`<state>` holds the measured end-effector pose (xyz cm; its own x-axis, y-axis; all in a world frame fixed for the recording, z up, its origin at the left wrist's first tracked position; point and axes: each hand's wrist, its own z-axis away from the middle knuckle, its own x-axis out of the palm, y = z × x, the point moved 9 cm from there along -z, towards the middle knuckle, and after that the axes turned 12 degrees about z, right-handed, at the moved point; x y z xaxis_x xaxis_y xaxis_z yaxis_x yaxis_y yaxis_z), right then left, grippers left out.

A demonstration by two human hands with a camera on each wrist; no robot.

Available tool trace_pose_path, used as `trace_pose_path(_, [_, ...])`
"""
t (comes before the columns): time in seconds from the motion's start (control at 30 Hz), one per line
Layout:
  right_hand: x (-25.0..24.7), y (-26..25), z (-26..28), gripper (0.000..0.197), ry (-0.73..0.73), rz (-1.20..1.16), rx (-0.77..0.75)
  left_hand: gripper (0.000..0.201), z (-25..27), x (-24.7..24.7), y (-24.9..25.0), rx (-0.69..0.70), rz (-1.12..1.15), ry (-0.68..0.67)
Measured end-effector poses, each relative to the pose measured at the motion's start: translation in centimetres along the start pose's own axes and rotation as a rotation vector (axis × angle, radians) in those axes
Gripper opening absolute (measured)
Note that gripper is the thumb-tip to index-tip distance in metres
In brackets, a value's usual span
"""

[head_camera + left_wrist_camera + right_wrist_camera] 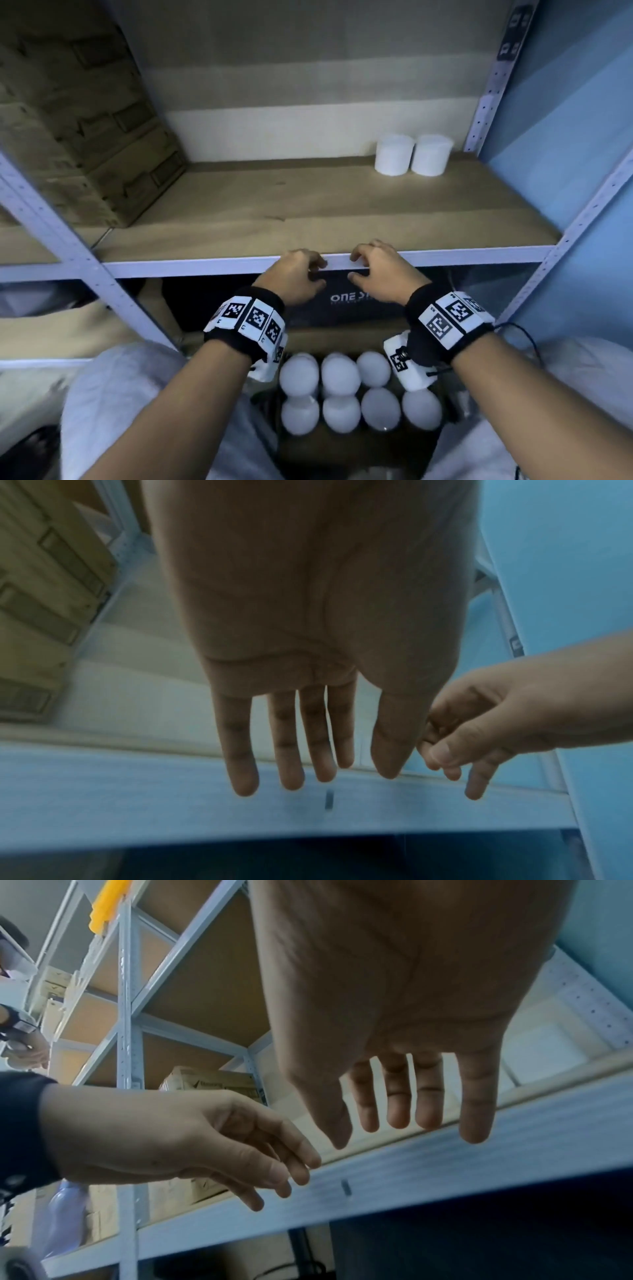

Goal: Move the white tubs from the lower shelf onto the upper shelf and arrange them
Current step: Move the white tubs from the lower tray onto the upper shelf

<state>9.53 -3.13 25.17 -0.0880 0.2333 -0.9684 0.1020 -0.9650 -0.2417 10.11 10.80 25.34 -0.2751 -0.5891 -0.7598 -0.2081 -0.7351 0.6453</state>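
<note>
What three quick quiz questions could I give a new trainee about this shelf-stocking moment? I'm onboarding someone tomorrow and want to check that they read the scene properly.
1. True or false: two white tubs already stand on the upper shelf, side by side at its back right.
2. Is the left hand or the right hand holding a tub?
A. left only
B. right only
C. neither
3. Fill in: the tubs on the lower level sit in ___ rows.

Key
1. True.
2. C: both hands are empty, fingers relaxed, by the shelf's white front rail.
3. Two.
</note>
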Motion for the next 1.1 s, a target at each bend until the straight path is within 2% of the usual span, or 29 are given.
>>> trace_pose_path(0.27, [12.4,0.2,-0.6,0.040,-0.256,-0.058,-0.027,0.052,0.6,9.5,-10.2,-0.228,-0.044,-0.204])
trace_pose_path(0.47, [21.9,2.3,-0.6,0.052,-0.498,0.034,0.040,0.074,1.5,16.7,-17.9,-0.405,-0.077,-0.353])
trace_pose_path(0.53, [24.8,3.0,-0.2,0.060,-0.556,0.070,0.057,0.082,1.7,18.8,-19.3,-0.427,-0.090,-0.376])
trace_pose_path(0.63, [28.5,3.5,0.6,0.085,-0.649,0.087,0.062,0.095,2.1,21.4,-20.9,-0.471,-0.111,-0.425])
trace_pose_path(0.73, [31.1,3.6,1.3,0.102,-0.720,0.099,0.066,0.103,2.4,22.8,-21.9,-0.472,-0.177,-0.441])
trace_pose_path(0.8, [32.2,3.5,1.4,0.108,-0.734,0.123,0.066,0.101,2.2,23.0,-22.2,-0.479,-0.222,-0.399])
trace_pose_path(0.93, [33.2,3.5,1.0,0.107,-0.722,0.132,0.082,0.092,2.3,23.2,-23.0,-0.515,-0.222,-0.312])
trace_pose_path(1.1, [33.5,3.7,0.7,0.105,-0.710,0.125,0.104,0.095,2.4,23.6,-23.4,-0.519,-0.216,-0.326])
